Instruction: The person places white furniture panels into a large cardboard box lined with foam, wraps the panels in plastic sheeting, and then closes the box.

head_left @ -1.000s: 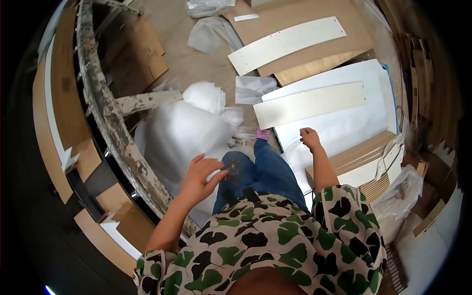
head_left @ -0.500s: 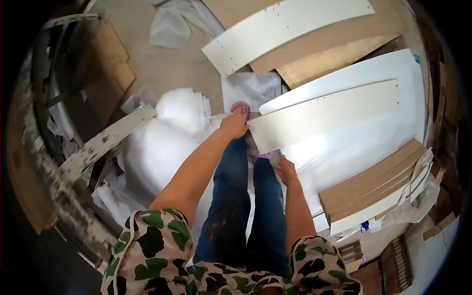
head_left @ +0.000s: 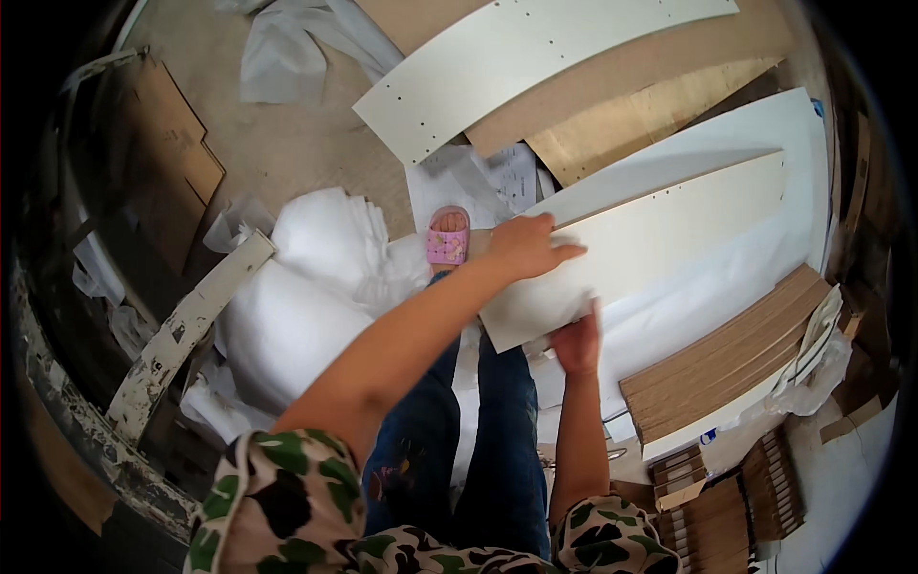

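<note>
A long white board [head_left: 660, 218] with small holes along its far edge lies across several pale sheets, its near left end above my knees. My left hand [head_left: 524, 247] grips its far long edge near that end, thumb over the white face. My right hand [head_left: 578, 337] is at the near long edge, slightly blurred, thumb on top and the other fingers partly hidden beneath the board. Under it lies a larger white sheet [head_left: 631, 335]. A small pale object [head_left: 549, 354] shows beside my right hand, too unclear to name.
A big roll of white foam wrap [head_left: 287, 297] lies left of my legs, beside a scuffed pale bar [head_left: 191, 330]. Another drilled white board [head_left: 535, 62] rests on brown panels ahead. Stacked brown strips [head_left: 727, 359] stand at right; a pink sandal [head_left: 448, 237] is on my foot.
The board's left end has come nearer to me. My left hand has moved right onto its far edge, and my right hand has shifted slightly right and nearer, along its near edge.
</note>
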`<action>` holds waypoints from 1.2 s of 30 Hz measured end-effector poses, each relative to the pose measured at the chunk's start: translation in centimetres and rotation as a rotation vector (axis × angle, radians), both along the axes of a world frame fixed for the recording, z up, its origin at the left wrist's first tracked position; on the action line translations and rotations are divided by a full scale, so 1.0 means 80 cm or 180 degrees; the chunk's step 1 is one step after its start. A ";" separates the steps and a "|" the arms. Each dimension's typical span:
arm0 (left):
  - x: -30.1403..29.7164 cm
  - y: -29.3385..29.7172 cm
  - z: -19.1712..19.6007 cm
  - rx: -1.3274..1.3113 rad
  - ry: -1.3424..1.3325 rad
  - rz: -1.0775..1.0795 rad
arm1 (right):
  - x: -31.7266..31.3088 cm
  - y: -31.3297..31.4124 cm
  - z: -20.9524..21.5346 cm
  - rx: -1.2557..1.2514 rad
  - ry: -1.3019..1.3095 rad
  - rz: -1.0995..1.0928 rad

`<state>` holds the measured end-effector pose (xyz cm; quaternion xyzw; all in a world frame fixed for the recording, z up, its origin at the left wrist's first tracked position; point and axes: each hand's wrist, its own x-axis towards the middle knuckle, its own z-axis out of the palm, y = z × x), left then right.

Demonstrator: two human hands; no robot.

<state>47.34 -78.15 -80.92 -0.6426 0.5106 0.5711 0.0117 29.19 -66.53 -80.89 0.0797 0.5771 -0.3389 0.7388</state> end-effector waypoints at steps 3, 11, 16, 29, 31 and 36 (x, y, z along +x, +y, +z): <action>-0.006 -0.007 0.002 -0.0397 0.0066 0.0277 | 0.013 -0.072 -0.004 0.0098 0.0932 -0.0898; 0.141 -0.006 -0.004 -0.0900 -0.0284 0.0713 | 0.150 -0.124 -0.005 0.0113 0.1761 -0.0624; 0.207 -0.045 -0.072 -0.0986 -0.0608 0.0767 | 0.214 -0.183 -0.082 -0.0080 0.1998 -0.0255; 0.316 -0.047 -0.193 -0.0751 -0.2253 0.0408 | 0.224 -0.217 -0.211 0.0114 0.0913 0.1733; 0.307 -0.038 -0.182 -0.0533 -0.2117 0.0331 | 0.228 -0.209 -0.217 -0.0039 0.0776 0.1510; 0.288 -0.010 -0.169 -0.0301 -0.1483 0.0341 | 0.215 -0.198 -0.206 0.0148 0.0875 0.1294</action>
